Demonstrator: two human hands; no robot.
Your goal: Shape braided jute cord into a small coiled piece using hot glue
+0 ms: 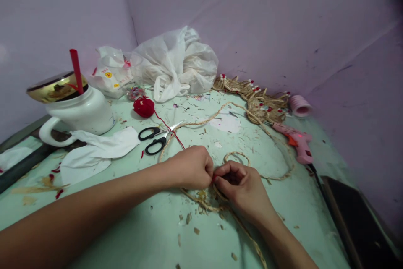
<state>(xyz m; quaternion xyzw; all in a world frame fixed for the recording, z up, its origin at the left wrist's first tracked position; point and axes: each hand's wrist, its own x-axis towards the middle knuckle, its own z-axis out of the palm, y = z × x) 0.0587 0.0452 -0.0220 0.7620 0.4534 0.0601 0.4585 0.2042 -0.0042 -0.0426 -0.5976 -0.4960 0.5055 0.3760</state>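
As hands pinch yarn, glue-gun nr tbl edge

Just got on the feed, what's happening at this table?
A person's left hand and right hand meet over a pale green tabletop, pinching a bit of red yarn at a braided tan straw cord. The yarn runs back to a round red ball. Black-handled scissors lie open nearby, and a pink glue gun rests at the right.
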